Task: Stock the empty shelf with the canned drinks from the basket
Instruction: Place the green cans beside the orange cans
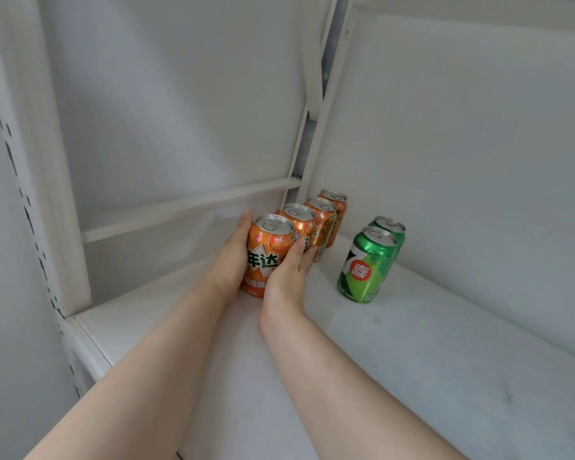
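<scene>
Both hands wrapped around the same thing here: left hand (233, 257) pressed flat along the left side of the front orange aluminium drink can with white and green lettering (269, 254), right hand (287, 277) cupping its right side, thumb up across the label, fingertips reaching onto the can behind. Can upright, bottom on the white shelf board (429, 360), clamped between the two palms. Right behind it, a row of three more orange cans (316, 220), all upright, touching one another, running back toward the corner by the white metal upright post (316, 104). Off to the right, well apart from the orange row, two green aluminium drink cans (369, 263), one just behind the other, also upright, near the white back panel (462, 127). On the left, a white horizontal crossbar (186, 207) and a slotted white side rail (27, 194). No basket in view.
</scene>
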